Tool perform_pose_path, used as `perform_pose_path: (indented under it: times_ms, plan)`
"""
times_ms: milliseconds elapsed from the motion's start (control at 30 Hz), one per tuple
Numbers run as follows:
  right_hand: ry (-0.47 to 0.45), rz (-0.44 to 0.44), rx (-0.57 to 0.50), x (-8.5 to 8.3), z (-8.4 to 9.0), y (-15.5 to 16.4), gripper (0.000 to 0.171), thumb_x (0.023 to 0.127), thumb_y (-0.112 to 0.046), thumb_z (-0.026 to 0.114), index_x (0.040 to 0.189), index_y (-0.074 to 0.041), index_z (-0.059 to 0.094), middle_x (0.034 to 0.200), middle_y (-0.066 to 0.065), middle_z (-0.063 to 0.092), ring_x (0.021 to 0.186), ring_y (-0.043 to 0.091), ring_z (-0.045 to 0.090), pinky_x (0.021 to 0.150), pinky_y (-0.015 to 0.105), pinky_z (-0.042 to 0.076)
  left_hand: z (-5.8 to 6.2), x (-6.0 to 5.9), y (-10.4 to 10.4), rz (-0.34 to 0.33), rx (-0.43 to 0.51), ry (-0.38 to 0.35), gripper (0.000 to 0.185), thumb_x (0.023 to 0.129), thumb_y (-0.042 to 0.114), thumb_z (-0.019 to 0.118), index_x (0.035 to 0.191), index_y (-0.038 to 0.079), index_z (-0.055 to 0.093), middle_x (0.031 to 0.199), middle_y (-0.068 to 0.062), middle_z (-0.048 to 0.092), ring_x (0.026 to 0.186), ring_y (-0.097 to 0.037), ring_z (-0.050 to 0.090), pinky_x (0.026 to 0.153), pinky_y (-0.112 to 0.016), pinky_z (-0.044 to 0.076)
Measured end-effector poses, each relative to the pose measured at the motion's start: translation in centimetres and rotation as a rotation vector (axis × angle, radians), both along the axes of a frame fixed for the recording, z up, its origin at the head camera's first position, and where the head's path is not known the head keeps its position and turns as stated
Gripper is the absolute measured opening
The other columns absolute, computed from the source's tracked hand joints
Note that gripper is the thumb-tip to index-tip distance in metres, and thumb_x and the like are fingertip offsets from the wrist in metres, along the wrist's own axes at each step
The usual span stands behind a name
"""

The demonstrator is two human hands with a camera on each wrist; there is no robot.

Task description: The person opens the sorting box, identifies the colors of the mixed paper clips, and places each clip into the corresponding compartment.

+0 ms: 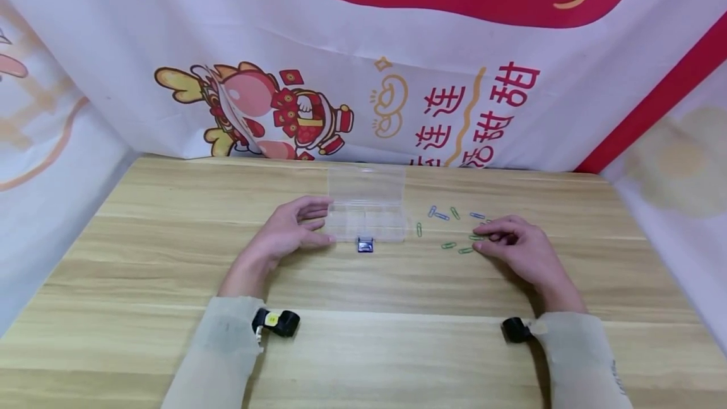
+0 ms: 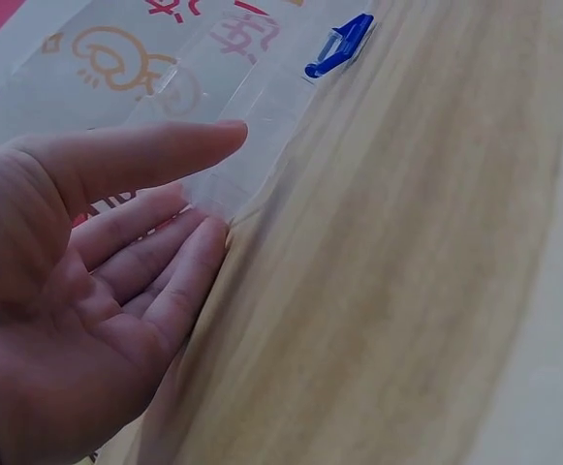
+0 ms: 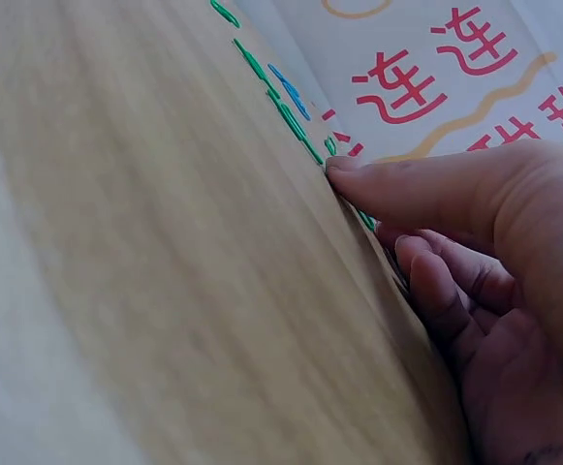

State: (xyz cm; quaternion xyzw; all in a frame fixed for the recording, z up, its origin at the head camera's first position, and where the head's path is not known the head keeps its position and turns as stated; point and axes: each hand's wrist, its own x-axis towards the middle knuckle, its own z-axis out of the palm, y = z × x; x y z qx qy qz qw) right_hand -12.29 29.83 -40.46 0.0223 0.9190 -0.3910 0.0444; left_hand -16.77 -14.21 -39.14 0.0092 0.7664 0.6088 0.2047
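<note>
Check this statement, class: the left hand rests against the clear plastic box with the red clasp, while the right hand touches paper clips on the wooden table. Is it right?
Not quite. The clasp on the clear plastic box is blue, not red, as the left wrist view shows plainly. The rest holds: the left hand rests against the box, and the right hand touches paper clips on the wooden table.

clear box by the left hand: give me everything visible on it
The clear plastic box is a shallow, see-through organizer split into small compartments that look empty. Its lid stands open, tilted back toward the banner. A blue latch sits on the near edge. It rests flat on the wooden table. The left hand touches its left end with straight fingers.
</note>
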Motion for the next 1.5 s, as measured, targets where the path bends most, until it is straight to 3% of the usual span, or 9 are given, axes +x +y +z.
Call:
perform_pose_path:
  times_ms: [200, 467, 700, 967, 1233, 1500]
  plan:
    - [-0.016, -0.016, 0.004, 0.0, 0.0, 0.0, 0.033, 0.096, -0.042, 0.082, 0.122, -0.022, 0.083, 0.127, 0.006, 0.067, 0.104, 0.02, 0.056, 0.081, 0.023, 0.048, 0.2, 0.0, 0.2, 0.012, 0.006, 0.0, 0.08, 0.083, -0.005, 0.087, 0.154, 0.01, 0.055, 0.159, -0.016, 0.054, 0.149, -0.036, 0.054, 0.124, -0.045, 0.047]
    - [0.041, -0.026, 0.023, 0.0, -0.3, -0.2, 0.023, 0.097, -0.031, 0.082, 0.115, -0.017, 0.084, 0.122, 0.007, 0.069, 0.099, 0.018, 0.057, 0.077, 0.022, 0.048, 0.4, 0.2, 0.6, 0.017, -0.035, 0.017, 0.078, 0.084, -0.006, 0.086, 0.154, 0.01, 0.055, 0.156, -0.016, 0.056, 0.146, -0.036, 0.056, 0.123, -0.047, 0.048]
    - [0.058, -0.04, 0.054, 0.0, -0.3, -0.5, 0.019, 0.097, -0.028, 0.082, 0.111, -0.015, 0.083, 0.118, 0.007, 0.069, 0.095, 0.017, 0.056, 0.075, 0.021, 0.047, 0.6, 0.3, 0.9, -0.008, -0.083, 0.032, 0.081, 0.087, -0.003, 0.084, 0.158, 0.018, 0.053, 0.16, -0.014, 0.052, 0.148, -0.037, 0.053, 0.125, -0.05, 0.045]
    - [0.027, -0.051, 0.039, 0.1, 0.1, -0.8, 0.022, 0.098, -0.031, 0.081, 0.11, -0.012, 0.08, 0.114, 0.008, 0.066, 0.094, 0.019, 0.055, 0.074, 0.022, 0.046, 0.8, 0.6, 1.2, -0.039, -0.124, 0.056, 0.082, 0.088, 0.001, 0.085, 0.16, 0.018, 0.05, 0.161, -0.014, 0.05, 0.147, -0.038, 0.052, 0.126, -0.052, 0.044]
    - [0.008, -0.066, 0.018, 0.1, -0.2, -0.7, 0.025, 0.102, -0.035, 0.076, 0.116, -0.014, 0.076, 0.105, 0.009, 0.068, 0.093, 0.021, 0.055, 0.074, 0.025, 0.047, 0.4, 0.5, 1.5, -0.029, -0.142, 0.082, 0.083, 0.086, 0.003, 0.088, 0.158, 0.018, 0.052, 0.159, -0.014, 0.051, 0.145, -0.037, 0.053, 0.124, -0.052, 0.045]
    - [0.036, -0.127, -0.06, 0.1, -0.4, -0.7, 0.033, 0.104, -0.041, 0.072, 0.122, -0.013, 0.076, 0.116, 0.008, 0.071, 0.098, 0.017, 0.057, 0.078, 0.02, 0.048, -0.1, 0.5, 1.1, -0.026, -0.123, 0.081, 0.082, 0.085, 0.006, 0.09, 0.157, 0.021, 0.054, 0.158, -0.012, 0.053, 0.144, -0.036, 0.054, 0.124, -0.051, 0.046]
